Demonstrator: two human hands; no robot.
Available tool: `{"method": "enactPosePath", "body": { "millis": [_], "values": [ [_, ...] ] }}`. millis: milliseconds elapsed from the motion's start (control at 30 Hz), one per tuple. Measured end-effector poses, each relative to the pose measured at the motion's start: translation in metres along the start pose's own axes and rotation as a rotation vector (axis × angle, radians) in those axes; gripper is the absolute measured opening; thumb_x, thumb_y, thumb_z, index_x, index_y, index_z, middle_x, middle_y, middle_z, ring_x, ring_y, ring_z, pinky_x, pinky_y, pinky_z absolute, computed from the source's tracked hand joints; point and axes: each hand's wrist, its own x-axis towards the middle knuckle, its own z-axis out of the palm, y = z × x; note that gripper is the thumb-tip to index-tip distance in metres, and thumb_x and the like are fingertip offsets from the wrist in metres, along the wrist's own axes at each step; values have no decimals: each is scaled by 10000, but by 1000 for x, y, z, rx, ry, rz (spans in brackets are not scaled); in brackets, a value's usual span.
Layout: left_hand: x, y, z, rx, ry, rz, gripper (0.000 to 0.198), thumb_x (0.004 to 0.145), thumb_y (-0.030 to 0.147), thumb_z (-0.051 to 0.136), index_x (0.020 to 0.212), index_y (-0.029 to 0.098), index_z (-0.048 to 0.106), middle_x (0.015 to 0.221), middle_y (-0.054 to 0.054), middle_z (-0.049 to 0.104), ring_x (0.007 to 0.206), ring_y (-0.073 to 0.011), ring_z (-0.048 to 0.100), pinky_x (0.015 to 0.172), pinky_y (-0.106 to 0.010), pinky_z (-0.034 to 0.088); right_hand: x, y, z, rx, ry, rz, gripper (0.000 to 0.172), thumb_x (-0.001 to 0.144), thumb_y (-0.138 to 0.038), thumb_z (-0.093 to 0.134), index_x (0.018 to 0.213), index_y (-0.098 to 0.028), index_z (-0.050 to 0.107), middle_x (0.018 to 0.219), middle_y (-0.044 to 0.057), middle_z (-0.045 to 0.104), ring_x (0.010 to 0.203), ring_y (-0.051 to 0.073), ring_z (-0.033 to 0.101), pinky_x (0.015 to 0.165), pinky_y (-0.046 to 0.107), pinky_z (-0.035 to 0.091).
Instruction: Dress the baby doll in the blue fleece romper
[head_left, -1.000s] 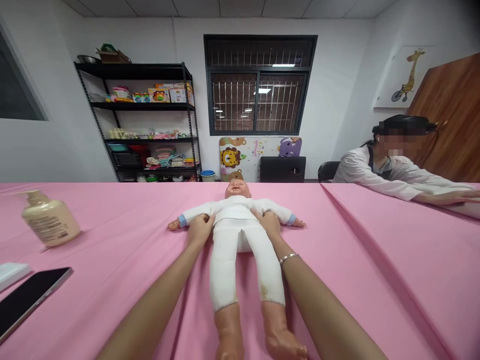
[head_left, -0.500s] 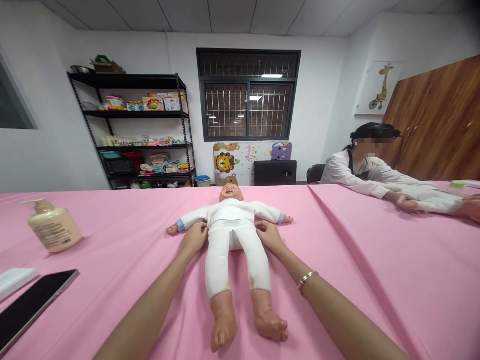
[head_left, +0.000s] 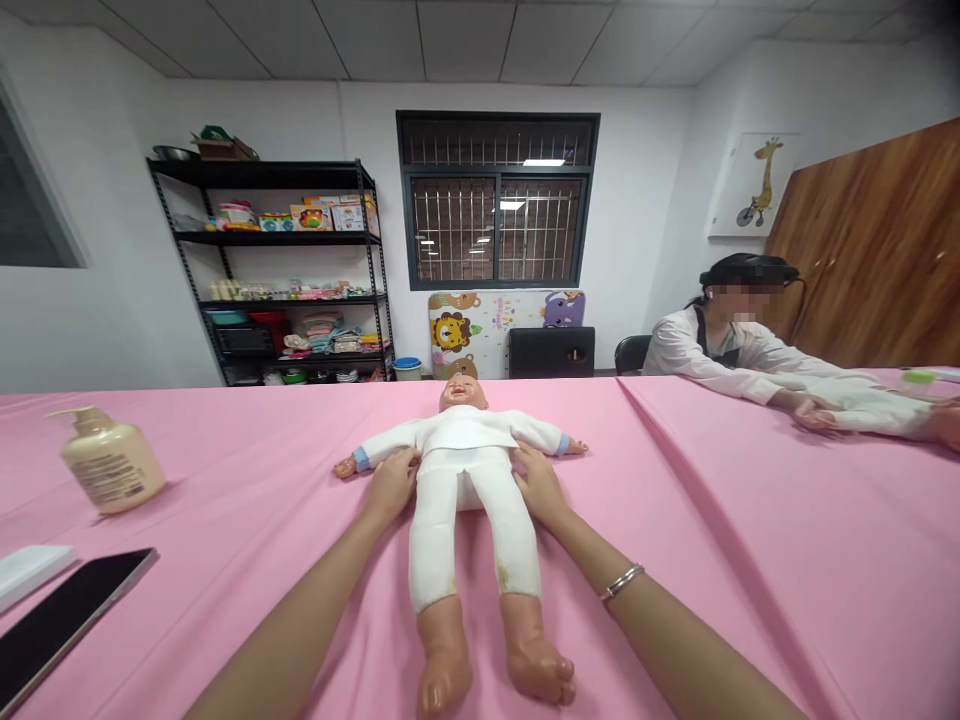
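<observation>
A baby doll [head_left: 476,485] in a white long-sleeved shirt [head_left: 466,430] with blue cuffs and white trousers [head_left: 435,530] lies on its back, feet towards me. Its arms are spread and its feet bare. At the doll's waist on the left side, my left hand [head_left: 392,482] has its fingers curled in on the shirt's lower edge. Opposite it, my right hand [head_left: 538,482] grips the same edge on the right side, where the hem flares out a little. Both sets of fingertips are partly hidden against the doll.
Pink cloth [head_left: 645,560] covers the table. On the left are a pump bottle [head_left: 112,465], a phone [head_left: 71,625] and a white case [head_left: 34,575]. At the right, a co-worker [head_left: 720,330] reaches over another doll [head_left: 877,405]. A black shelf rack [head_left: 277,240] stands behind.
The view has tilted up slightly. The shirt's hem has spread out a little at the right side, and both hands stay at the doll's waist.
</observation>
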Motion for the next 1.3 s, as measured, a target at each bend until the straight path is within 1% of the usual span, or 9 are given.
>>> {"method": "enactPosePath", "body": {
  "millis": [200,433,533,700,867,1000,1100,1167,1300],
  "values": [
    [-1,3,-5,14,213,-60,265,825,353,369,949,180,528,918,5,594,879,-109,533,807,-233,394,0,1,3,-50,55,183,374,769,-236,331,1012,-162,606,1156,20,513,1110,105,414,1043,292,311],
    [0,1,-1,6,263,-26,232,797,283,401,968,158,494,907,-7,578,869,-100,533,817,-233,403,-1,2,3,-42,122,231,276,757,-259,384,862,-133,606,955,33,561,948,86,426,911,240,324],
    [1,-2,1,22,224,39,271,775,278,440,1010,155,496,994,-28,554,944,-109,511,861,-246,400,-1,0,3,-17,148,212,282,758,-286,411,934,-135,570,973,33,543,952,80,421,889,221,329],
    [0,1,-1,65,120,39,268,825,296,373,994,175,541,1002,-28,562,977,-132,489,902,-283,366,-1,-6,0,30,19,156,293,782,-230,347,903,-164,605,1016,15,546,1038,59,410,935,183,309],
    [-2,5,-2,127,44,-15,268,819,248,336,846,150,584,928,-39,580,890,-120,494,850,-255,366,-4,-5,-2,35,-142,290,310,754,-292,387,819,-114,633,855,36,589,782,26,442,703,117,283],
    [-2,2,1,109,3,-21,247,785,224,371,805,141,603,919,-50,582,843,-106,499,801,-219,384,-3,-1,0,90,-157,305,332,740,-335,402,776,-96,629,820,50,601,693,14,440,663,106,291],
    [-2,1,-2,97,44,-23,252,791,222,359,823,147,597,943,-40,578,876,-112,497,841,-242,378,0,4,1,130,-110,386,322,725,-318,396,829,-113,622,879,39,605,715,16,477,673,104,323],
    [-3,7,-7,59,133,-20,261,807,233,343,867,146,582,965,-46,566,915,-122,491,876,-267,370,2,7,0,140,-102,438,319,712,-295,394,872,-123,610,902,25,604,736,15,497,687,102,343],
    [-27,51,-21,-84,308,27,255,838,298,345,935,154,532,979,-72,543,886,-105,485,851,-262,396,-2,8,-6,143,-156,441,300,688,-285,422,869,-132,606,882,8,607,732,13,503,688,97,342]
  ]
}}
